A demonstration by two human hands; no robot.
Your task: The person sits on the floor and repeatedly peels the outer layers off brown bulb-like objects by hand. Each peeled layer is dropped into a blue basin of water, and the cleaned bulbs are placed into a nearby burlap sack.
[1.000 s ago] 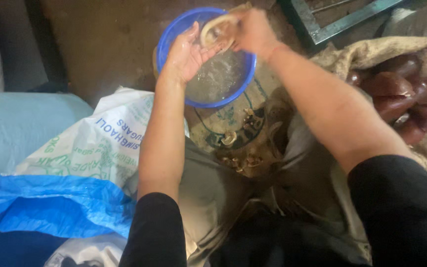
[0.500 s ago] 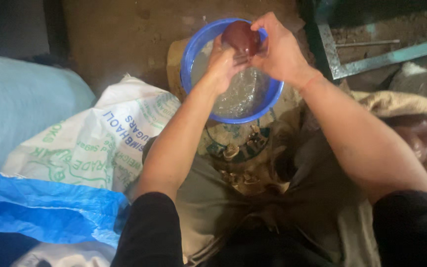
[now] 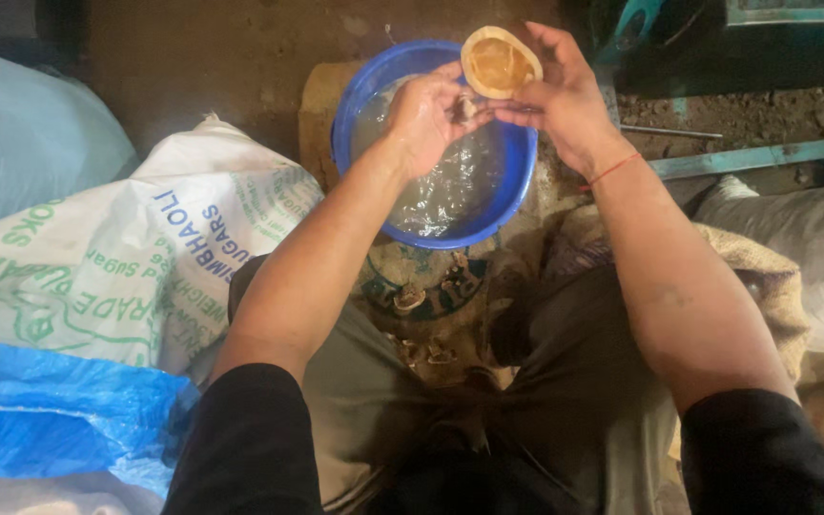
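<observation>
A round, tan, hollowed half-shell (image 3: 500, 63) is held in the right hand (image 3: 557, 95), pinched at its right rim and underside by the fingers, with the open face turned up towards the camera. Its outline is nearly circular, so no clear long axis can be made out. The left hand (image 3: 429, 116) is closed loosely against the shell's lower left edge, thumb and fingertips pressed where the rim meets the right hand's fingers; whether a small scrap is gripped there cannot be told. Both hands are thus touching the shell, the right one carrying it, the left one lying below and to the left of it.

The shell is held above the far rim of a blue plastic basin (image 3: 355, 105), over cloudy water (image 3: 450, 186) that fills the basin; the left hand hangs directly over this water. The basin is set on a printed jute sack (image 3: 431, 286) spread across the lap, on which small peel scraps (image 3: 412, 298) are scattered.

To the left a white woven sack with printed lettering (image 3: 145, 257) is lying, with a blue plastic sheet (image 3: 50, 420) below it. To the right a burlap sack (image 3: 765, 277) is seen, and a teal metal frame (image 3: 765, 157) stands beyond the right wrist, well apart from the shell. Nothing is lying between the hands and the basin.
</observation>
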